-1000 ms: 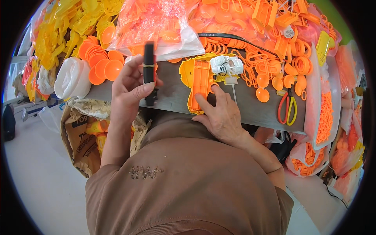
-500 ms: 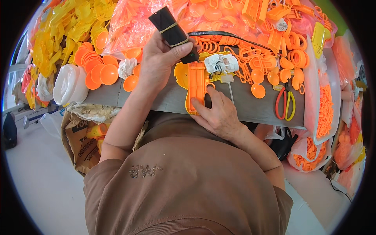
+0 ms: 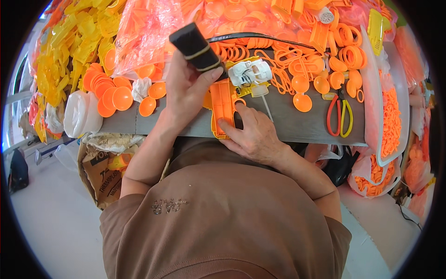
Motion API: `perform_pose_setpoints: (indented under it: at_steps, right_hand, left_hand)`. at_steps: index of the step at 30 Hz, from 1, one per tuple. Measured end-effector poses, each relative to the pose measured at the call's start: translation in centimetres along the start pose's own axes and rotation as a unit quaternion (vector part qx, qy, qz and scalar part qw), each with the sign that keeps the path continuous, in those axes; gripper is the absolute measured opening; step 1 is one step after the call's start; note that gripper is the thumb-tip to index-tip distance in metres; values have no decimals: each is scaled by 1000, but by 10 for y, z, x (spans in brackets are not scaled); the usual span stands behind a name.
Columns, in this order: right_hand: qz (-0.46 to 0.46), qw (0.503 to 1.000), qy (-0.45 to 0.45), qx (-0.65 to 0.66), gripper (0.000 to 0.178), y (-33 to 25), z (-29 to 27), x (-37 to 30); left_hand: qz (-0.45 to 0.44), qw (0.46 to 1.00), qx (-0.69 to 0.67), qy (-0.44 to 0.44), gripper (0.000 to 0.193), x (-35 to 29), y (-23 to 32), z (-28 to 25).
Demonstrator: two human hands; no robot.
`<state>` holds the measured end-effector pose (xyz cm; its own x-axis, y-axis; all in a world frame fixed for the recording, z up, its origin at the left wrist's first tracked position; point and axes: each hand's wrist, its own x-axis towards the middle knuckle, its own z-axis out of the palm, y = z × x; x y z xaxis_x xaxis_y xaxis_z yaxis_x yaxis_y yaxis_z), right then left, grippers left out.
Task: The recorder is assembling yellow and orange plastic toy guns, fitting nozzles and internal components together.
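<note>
My left hand [image 3: 183, 88] is closed round a black block-shaped tool [image 3: 195, 45] with tan rubber bands on it. The tool's lower end hangs over the top of an orange and yellow plastic casing [image 3: 222, 104] lying at the table's near edge. My right hand [image 3: 253, 130] grips the casing's lower right side, thumb on the orange part and fingers by a small orange ring [image 3: 239, 101]. A white mechanism [image 3: 251, 73] with wires sits at the casing's upper right, and a thin pale rod [image 3: 267, 108] sticks out below it. My left palm hides part of the casing.
Red and yellow-handled cutters [image 3: 340, 115] lie at the right, beside a clear bin [image 3: 403, 104] of small orange parts. Orange spoon-like discs [image 3: 122, 98] and a white container [image 3: 81, 116] stand left. Yellow parts [image 3: 62, 60] and bagged orange parts [image 3: 153, 28] are heaped behind.
The whole view has shifted slightly, with the table's things now further left. Both hands keep their holds; the black tool's tilt over the casing has changed a little.
</note>
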<state>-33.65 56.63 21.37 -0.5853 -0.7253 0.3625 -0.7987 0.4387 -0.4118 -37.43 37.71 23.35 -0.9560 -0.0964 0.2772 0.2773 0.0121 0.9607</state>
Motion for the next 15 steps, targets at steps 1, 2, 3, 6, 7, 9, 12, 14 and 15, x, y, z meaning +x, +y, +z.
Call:
perform_pose_setpoints:
  at_steps: [1, 2, 3, 6, 7, 9, 12, 14, 15]
  right_hand:
    - [-6, 1000, 3, 4, 43, 1, 1, 0]
    - [-11, 1000, 6, 8, 43, 1, 1, -1]
    - [-5, 1000, 9, 9, 43, 2, 2, 0]
    - [-14, 1000, 23, 13, 44, 5, 3, 1]
    - [-12, 999, 23, 19, 45, 5, 3, 1]
    - [-18, 999, 42, 24, 47, 6, 6, -1]
    - [-19, 997, 57, 39, 46, 8, 9, -2]
    - [-17, 996, 75, 41, 44, 11, 11, -3]
    - [-18, 996, 76, 44, 43, 11, 12, -4]
  left_hand:
    - [4, 1000, 17, 9, 34, -4, 2, 3]
    - [2, 1000, 17, 3, 34, -6, 2, 3]
    - [47, 995, 83, -21, 35, -8, 0, 0]
    - [100, 974, 183, -85, 35, -11, 0, -5]
    - [81, 987, 125, -65, 34, -11, -1, -4]
    - [85, 996, 15, -9, 34, -10, -5, 0]
    - [79, 995, 55, 11, 36, -14, -6, 0]
    - [49, 994, 100, -19, 31, -11, 4, -1]
    - [69, 990, 121, -32, 30, -10, 2, -4]
